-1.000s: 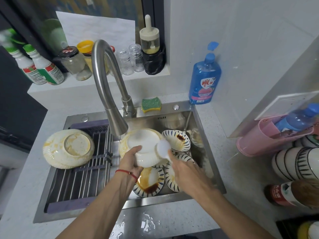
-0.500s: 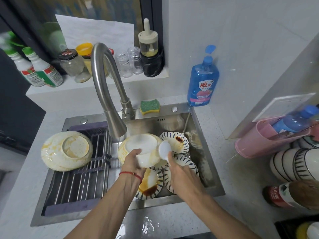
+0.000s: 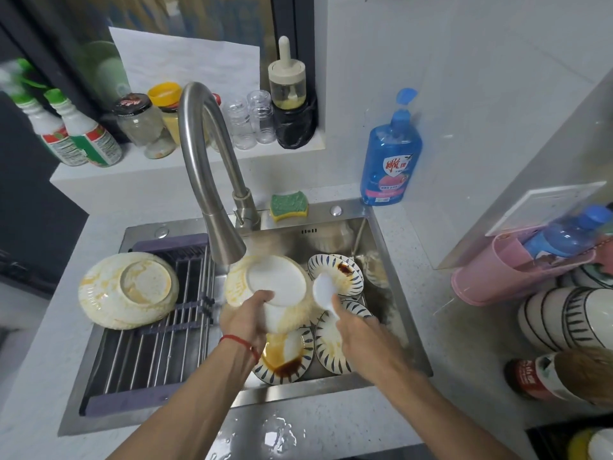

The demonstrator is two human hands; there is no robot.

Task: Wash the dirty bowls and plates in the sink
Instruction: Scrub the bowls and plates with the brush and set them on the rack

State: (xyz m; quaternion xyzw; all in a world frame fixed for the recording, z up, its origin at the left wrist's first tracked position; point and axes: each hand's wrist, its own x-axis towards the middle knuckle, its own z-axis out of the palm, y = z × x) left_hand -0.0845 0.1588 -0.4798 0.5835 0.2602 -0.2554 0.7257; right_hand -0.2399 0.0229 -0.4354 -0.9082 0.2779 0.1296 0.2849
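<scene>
My left hand (image 3: 247, 318) grips a white bowl (image 3: 275, 280) upside down over the steel sink (image 3: 391, 283), right under the faucet spout (image 3: 225, 247); yellow grease streaks its side. My right hand (image 3: 358, 333) holds a white spoon (image 3: 325, 290) just right of the bowl. Below lie several blue-striped plates, one with brown sauce (image 3: 285, 360), another at the back (image 3: 338, 273). A second greasy bowl (image 3: 127, 290) rests upside down on the drying rack (image 3: 149, 353).
A green-yellow sponge (image 3: 288, 205) lies behind the sink, a blue soap bottle (image 3: 389, 161) to its right. Jars and bottles line the back ledge. Stacked striped bowls (image 3: 564, 318), a pink holder (image 3: 504, 277) and a bottle sit on the right counter. Water is spilled at the front edge.
Both hands with the bowl and the spoon stay under the faucet with hardly any shift. The view has dropped slightly.
</scene>
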